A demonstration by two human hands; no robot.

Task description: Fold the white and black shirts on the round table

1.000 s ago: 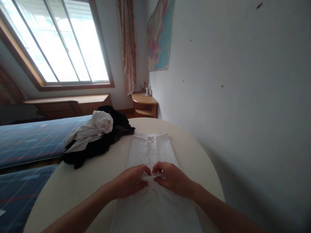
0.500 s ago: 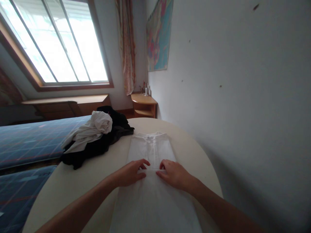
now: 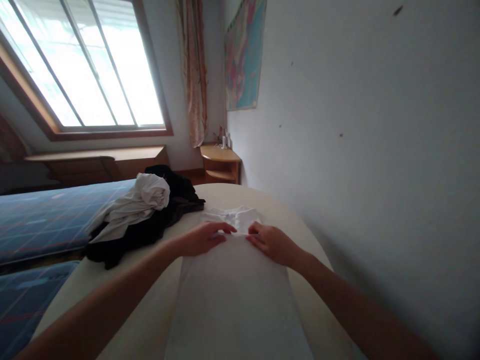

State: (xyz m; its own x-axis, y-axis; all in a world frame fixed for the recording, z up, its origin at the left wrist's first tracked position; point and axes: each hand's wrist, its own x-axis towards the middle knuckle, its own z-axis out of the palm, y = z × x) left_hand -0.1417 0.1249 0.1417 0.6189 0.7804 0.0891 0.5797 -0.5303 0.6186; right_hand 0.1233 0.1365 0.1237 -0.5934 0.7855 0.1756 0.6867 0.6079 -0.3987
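The left hand (image 3: 202,239) and the right hand (image 3: 275,244) have moved farther toward the far edge of the round bench (image 3: 279,205) since the earlier frame, carrying the folded edge of a white shirt (image 3: 236,295) nearer its collar. Both forearms stretch forward over the bench, wrists angled inward, the two hands facing each other with fingers curled. The right has the cloth's edge lightly pinched between thumb and forefinger; the left's thumb and forefinger stand slightly parted at the same edge, and whether they grip it cannot be told. The shirt, thin and smooth, lies along the middle of the bench, its collar toward the far edge. On the bench's left side sit one crumpled pale garment (image 3: 150,192), bunched into a soft knot, and matte black clothing (image 3: 138,247) beneath it, pieces uncountable. Left of the bench are two blue plaid mattresses (image 3: 56,215); beyond it stand one wooden corner stand (image 3: 221,154) and one window (image 3: 105,75).
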